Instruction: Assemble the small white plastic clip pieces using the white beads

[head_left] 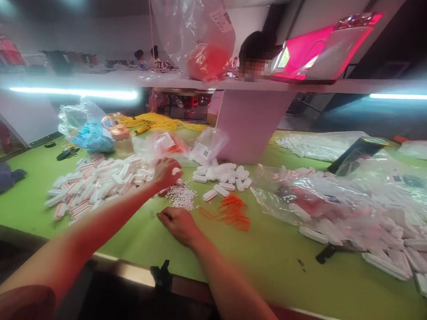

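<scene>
While your left arm [92, 236] reaches across the front edge of the worktop [274, 280], your left hand [166, 174] bends down beside small white bits [181, 196], midway to the back edge, a white piece [176, 171] at its fingertips; your right hand [179, 224] curls nearer the front; whether either pinches anything, I cannot tell.

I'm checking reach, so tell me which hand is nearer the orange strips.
Right. The right hand is just left of the orange strips; the left hand is farther off, beside the heap of white packets.
</scene>
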